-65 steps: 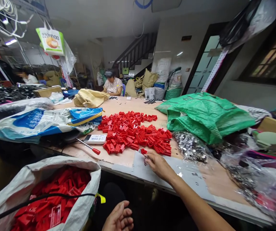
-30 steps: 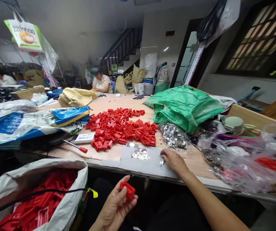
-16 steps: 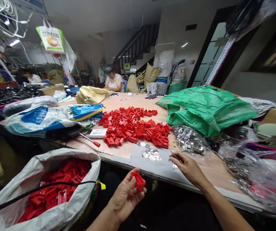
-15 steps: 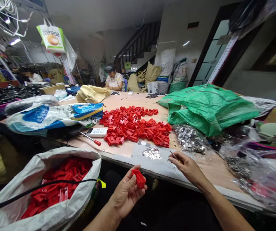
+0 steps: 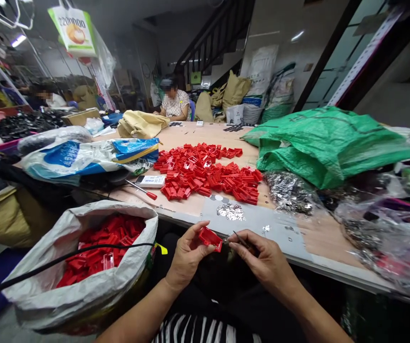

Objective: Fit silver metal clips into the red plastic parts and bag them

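Observation:
My left hand pinches a small open-sided red plastic housing between thumb and fingers, just off the table's near edge. Close against its right end, my right hand is closed on a thin dark tool, its kind unclear. A tiny shiny metal piece shows at the right fingertips, beside the housing; whether it touches cannot be made out. Beyond my hands, a heap of like red housings covers the middle of the table. A small pile of flat metal pieces lies on a grey mat.
On the left, a white sack holds more red housings, a black cord crossing it. A red-handled screwdriver lies near a white box. A green sack and bags of metal parts occupy the right. A person sits opposite.
My right hand has moved left from the mat to the housing, with the tool and a metal piece. My left hand has raised and turned the housing. The view has shifted slightly.

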A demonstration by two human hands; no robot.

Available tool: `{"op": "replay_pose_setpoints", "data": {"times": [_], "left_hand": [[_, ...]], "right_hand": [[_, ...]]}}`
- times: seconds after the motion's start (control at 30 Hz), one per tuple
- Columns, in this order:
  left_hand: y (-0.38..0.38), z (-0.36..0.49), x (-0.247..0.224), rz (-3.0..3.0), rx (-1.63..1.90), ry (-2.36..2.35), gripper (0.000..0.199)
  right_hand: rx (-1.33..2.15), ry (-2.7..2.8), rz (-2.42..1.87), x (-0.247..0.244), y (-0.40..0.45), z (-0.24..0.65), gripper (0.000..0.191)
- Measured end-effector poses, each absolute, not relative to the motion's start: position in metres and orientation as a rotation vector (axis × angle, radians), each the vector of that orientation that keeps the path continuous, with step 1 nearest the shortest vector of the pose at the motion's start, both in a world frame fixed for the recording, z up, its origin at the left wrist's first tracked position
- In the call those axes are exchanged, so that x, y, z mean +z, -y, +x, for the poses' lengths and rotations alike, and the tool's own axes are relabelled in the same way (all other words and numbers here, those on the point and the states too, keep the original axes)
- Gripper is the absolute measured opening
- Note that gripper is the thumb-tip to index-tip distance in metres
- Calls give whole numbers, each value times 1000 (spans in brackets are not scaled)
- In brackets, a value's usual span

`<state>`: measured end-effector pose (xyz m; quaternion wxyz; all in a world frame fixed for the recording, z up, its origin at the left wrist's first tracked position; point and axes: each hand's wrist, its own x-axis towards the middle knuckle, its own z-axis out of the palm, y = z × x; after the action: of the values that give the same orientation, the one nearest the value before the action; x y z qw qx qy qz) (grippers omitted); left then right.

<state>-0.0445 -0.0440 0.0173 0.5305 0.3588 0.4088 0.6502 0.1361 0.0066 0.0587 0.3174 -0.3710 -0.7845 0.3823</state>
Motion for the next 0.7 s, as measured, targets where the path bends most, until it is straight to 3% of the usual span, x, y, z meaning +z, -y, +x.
{"op": "replay_pose_setpoints", "data": {"times": [0.17, 0.43, 0.7], "left_hand": [[47, -45, 21, 958, 1571, -1063, 46], [48, -40, 24, 491, 1259, -577, 43], [52, -41, 26, 334, 1167, -495, 36]], "right_hand": [[966, 2109, -941, 65, -1, 132, 22], [930, 2095, -862, 68, -8, 127, 18], [841, 2277, -690, 70, -15, 124, 17]]}}
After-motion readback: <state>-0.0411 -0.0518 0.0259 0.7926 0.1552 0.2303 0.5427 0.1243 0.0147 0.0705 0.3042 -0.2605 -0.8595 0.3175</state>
